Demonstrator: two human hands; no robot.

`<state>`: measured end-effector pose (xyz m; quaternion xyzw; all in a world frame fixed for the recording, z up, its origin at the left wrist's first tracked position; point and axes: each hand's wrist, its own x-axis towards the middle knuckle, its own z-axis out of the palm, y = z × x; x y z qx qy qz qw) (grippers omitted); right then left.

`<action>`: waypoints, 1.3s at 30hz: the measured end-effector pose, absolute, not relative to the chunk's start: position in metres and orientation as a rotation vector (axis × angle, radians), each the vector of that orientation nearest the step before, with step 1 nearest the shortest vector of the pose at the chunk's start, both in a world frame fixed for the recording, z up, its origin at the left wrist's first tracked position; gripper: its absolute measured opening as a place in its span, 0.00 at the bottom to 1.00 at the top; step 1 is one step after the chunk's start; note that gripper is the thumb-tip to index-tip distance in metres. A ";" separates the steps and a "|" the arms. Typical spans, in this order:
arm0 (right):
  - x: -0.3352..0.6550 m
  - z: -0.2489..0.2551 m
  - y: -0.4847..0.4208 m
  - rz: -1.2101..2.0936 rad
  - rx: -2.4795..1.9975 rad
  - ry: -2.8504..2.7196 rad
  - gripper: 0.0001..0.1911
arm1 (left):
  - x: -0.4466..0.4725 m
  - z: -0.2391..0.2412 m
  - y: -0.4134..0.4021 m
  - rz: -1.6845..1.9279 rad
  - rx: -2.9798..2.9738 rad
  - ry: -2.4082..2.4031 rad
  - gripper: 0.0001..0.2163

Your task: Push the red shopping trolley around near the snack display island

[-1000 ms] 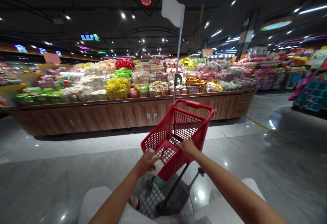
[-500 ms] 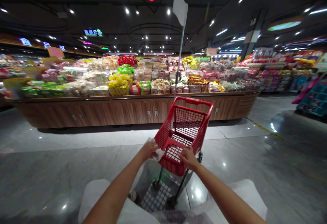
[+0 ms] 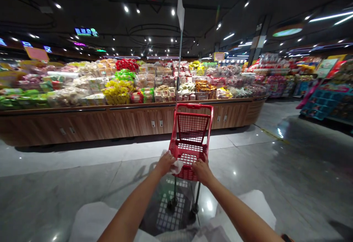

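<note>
A small red shopping cart (image 3: 193,124) with mesh sides stands right in front of me on thin legs with casters. A white flag (image 3: 180,10) tops the thin pole that rises at its left side. My left hand (image 3: 167,163) is closed around a crumpled white tissue (image 3: 176,166) and rests at the basket's near left corner. On the near right rim lies my right hand (image 3: 202,168), its fingers curled over the red edge. The basket floor shows nothing lying in it.
Behind the cart runs a long wooden display counter (image 3: 132,118) heaped with packaged foods, among them yellow packets (image 3: 118,92). A blue display rack (image 3: 322,100) stands at the right. Grey glossy floor (image 3: 248,161) surrounds the cart.
The cart has turned to face the counter more squarely, and its far end has swung left. My right hand has shifted along the rim to the right corner. The view has turned right.
</note>
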<state>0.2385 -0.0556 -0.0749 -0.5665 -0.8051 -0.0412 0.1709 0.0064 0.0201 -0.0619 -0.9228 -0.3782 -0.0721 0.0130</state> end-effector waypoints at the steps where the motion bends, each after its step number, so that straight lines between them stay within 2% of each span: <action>1: 0.244 -0.072 -0.053 -0.119 -1.612 -2.315 0.12 | 0.009 -0.064 0.020 -0.232 -2.870 -1.200 0.10; 7: 0.268 -0.050 -0.042 0.075 -1.609 -2.508 0.13 | 0.031 -0.085 0.006 -0.340 -2.725 -1.384 0.09; 11: 0.248 -0.017 -0.035 0.210 -1.672 -2.343 0.10 | 0.032 -0.089 0.002 -0.384 -2.705 -1.490 0.10; 14: 0.215 0.024 -0.040 -0.043 -1.442 -2.150 0.12 | 0.024 -0.089 0.003 -0.371 -2.703 -1.577 0.11; 19: 0.160 0.096 -0.077 -0.530 -1.109 -1.961 0.04 | 0.001 -0.092 -0.001 -0.324 -2.694 -1.659 0.18; 22: 0.143 0.126 -0.096 -0.715 -0.994 -1.849 0.10 | -0.017 -0.093 -0.007 -0.323 -2.691 -1.670 0.19; 25: 0.135 0.143 -0.104 -0.737 -0.929 -1.795 0.12 | -0.034 -0.092 -0.013 -0.341 -2.671 -1.667 0.17; 33: 0.124 0.134 -0.097 -0.623 -0.980 -1.935 0.10 | -0.054 -0.096 -0.015 -0.414 -2.595 -1.653 0.13; 36: 0.134 0.106 -0.069 -0.503 -1.075 -2.108 0.05 | -0.058 -0.095 -0.016 -0.360 -2.589 -1.675 0.11; 39: 0.157 0.060 -0.028 -0.365 -1.299 -2.221 0.11 | -0.064 -0.094 -0.019 -0.330 -2.589 -1.678 0.13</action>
